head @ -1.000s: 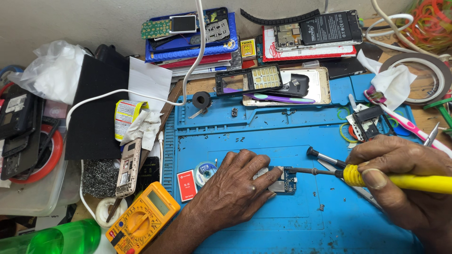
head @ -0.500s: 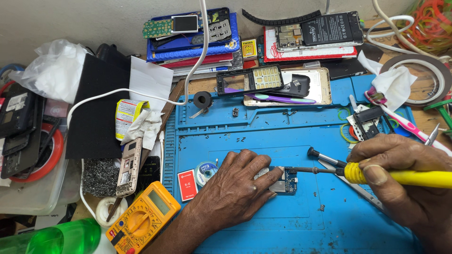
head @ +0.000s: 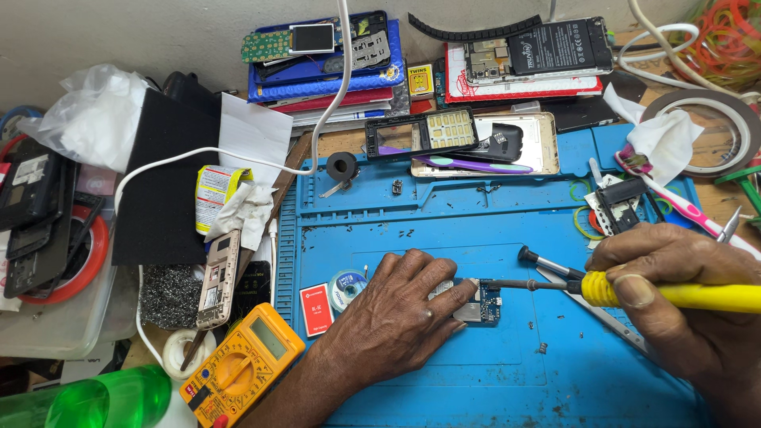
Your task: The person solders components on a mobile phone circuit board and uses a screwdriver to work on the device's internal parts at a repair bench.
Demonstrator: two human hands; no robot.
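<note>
While a small circuit board [head: 482, 303] is worked on, it is kept flat on the blue work mat [head: 444, 380], near the middle of the mat's near half, apparently so that it cannot slide under the tool. It is pinned there by the left hand [head: 392, 321], which is laid palm down with its fingers loosely spread and the fingertips pressed on the board's left edge; nothing is gripped by this hand.

A yellow-handled soldering iron [head: 634, 292] is held by the right hand [head: 674, 305], which is closed around the handle, thumb pressed on top. The iron is held almost level, its dark tip pointing left and resting at the board's top edge, just right of the left fingertips; whether tip and board truly touch cannot be told.

Just beside the right hand a pair of tweezers [head: 602, 315] is laid on the mat, seemingly kept within reach. At the near left an orange multimeter [head: 242, 366] is set, and a spool of solder wick [head: 346, 285] is left close to the left hand.
</note>
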